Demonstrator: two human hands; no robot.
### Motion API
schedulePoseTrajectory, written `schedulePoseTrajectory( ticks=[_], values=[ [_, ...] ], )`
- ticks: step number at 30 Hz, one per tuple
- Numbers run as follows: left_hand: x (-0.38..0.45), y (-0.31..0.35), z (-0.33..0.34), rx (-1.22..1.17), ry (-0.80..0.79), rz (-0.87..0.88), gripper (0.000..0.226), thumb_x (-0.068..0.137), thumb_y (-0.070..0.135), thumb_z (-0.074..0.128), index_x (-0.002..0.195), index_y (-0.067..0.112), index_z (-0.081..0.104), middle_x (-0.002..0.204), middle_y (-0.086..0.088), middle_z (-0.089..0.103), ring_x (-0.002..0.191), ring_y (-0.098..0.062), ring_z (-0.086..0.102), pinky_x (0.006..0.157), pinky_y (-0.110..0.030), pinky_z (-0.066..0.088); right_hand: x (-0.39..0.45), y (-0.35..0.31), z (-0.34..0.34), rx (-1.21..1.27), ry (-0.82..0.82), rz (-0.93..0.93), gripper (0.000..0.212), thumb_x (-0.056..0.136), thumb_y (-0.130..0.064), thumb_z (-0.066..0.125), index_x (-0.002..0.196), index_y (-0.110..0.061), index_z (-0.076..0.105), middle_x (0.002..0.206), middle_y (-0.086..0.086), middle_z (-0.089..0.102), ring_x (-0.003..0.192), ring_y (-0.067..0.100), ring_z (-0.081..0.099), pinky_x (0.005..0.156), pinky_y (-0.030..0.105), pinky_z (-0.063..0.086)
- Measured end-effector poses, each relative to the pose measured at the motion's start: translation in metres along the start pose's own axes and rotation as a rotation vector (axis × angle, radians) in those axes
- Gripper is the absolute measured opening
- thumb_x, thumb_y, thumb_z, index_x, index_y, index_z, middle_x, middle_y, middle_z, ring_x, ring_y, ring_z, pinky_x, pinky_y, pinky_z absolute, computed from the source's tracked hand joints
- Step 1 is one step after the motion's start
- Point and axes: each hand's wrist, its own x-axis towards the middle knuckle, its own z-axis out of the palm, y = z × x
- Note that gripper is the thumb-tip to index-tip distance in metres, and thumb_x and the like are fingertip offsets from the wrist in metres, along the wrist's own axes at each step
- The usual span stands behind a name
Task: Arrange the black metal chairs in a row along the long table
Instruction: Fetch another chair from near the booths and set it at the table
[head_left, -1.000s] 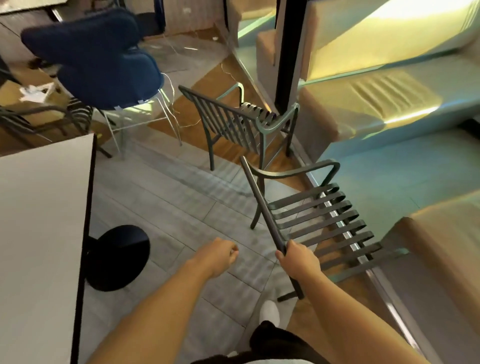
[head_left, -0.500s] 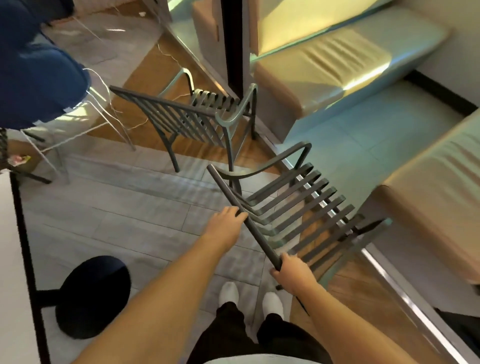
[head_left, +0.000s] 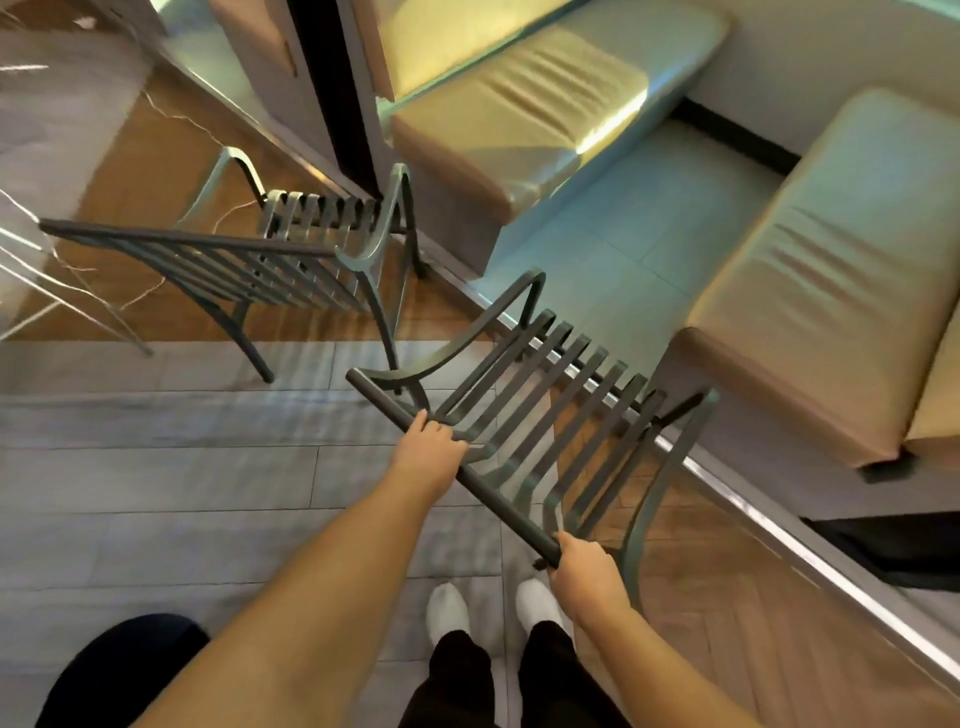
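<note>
A black metal slatted chair (head_left: 550, 395) stands right in front of me, its seat pointing away toward the benches. My left hand (head_left: 428, 447) grips the top rail of its backrest near the middle. My right hand (head_left: 584, 571) grips the same rail at its near end. A second black metal chair (head_left: 291, 260) of the same kind stands to the left and farther off, its backrest toward the left. The long table is out of view.
Tan cushioned benches (head_left: 831, 249) fill the right and upper side behind a metal floor strip (head_left: 779, 530). A dark pillar (head_left: 337, 88) rises behind the far chair. A round black table base (head_left: 119, 670) sits at lower left. My white shoes (head_left: 447, 608) are below the chair.
My left hand, free a second ago, has reached over and taken hold of the backrest rail. The view has swung right and down, and the white table has left the frame.
</note>
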Motion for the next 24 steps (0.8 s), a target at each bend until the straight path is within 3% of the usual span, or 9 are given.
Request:
schedulePoseTrajectory(
  ticks=[4, 7, 14, 21, 24],
  values=[
    [0.002, 0.002, 0.006, 0.073, 0.038, 0.004, 0.036, 0.104, 0.022, 0.056, 0.139, 0.028, 0.055, 0.141, -0.007, 0.058, 0.135, -0.032, 0.047, 0.117, -0.046, 0.029, 0.001, 0.001, -0.001, -0.005, -0.001, 0.001, 0.026, 0.097, -0.014, 0.054, 0.117, -0.027, 0.065, 0.094, -0.002, 0.065, 0.086, 0.022, 0.062, 0.08, 0.035, 0.056],
    [0.001, 0.004, 0.007, 0.12, 0.028, 0.007, 0.029, 0.103, 0.022, 0.057, 0.132, 0.028, 0.059, 0.133, -0.005, 0.062, 0.127, -0.031, 0.053, 0.109, -0.044, 0.035, 0.0, 0.002, -0.001, -0.025, 0.013, -0.004, 0.03, 0.096, -0.014, 0.053, 0.121, -0.027, 0.064, 0.099, 0.0, 0.068, 0.094, 0.025, 0.066, 0.081, 0.037, 0.056],
    [-0.012, 0.02, 0.023, 0.125, 0.018, -0.002, 0.022, 0.105, 0.021, 0.05, 0.122, 0.027, 0.063, 0.121, -0.005, 0.068, 0.119, -0.032, 0.058, 0.104, -0.049, 0.035, -0.015, 0.017, 0.004, -0.064, 0.042, -0.024, 0.04, 0.097, -0.016, 0.053, 0.134, -0.029, 0.061, 0.106, 0.0, 0.07, 0.096, 0.023, 0.066, 0.079, 0.032, 0.053],
    [-0.034, 0.041, 0.046, 0.038, 0.058, -0.028, 0.024, 0.104, 0.016, 0.048, 0.121, 0.026, 0.062, 0.117, -0.006, 0.068, 0.116, -0.032, 0.057, 0.1, -0.045, 0.037, -0.03, 0.039, -0.003, -0.084, 0.013, -0.086, 0.047, 0.097, -0.017, 0.055, 0.14, -0.036, 0.058, 0.109, -0.006, 0.069, 0.096, 0.017, 0.066, 0.085, 0.03, 0.055],
    [-0.048, 0.057, 0.054, 0.011, 0.058, -0.05, 0.025, 0.103, 0.012, 0.046, 0.121, 0.022, 0.06, 0.119, -0.008, 0.067, 0.117, -0.034, 0.057, 0.105, -0.047, 0.035, -0.032, 0.052, -0.006, -0.136, -0.001, -0.136, 0.053, 0.097, -0.016, 0.056, 0.146, -0.036, 0.053, 0.118, -0.006, 0.069, 0.103, 0.016, 0.066, 0.091, 0.03, 0.054]
  ],
)
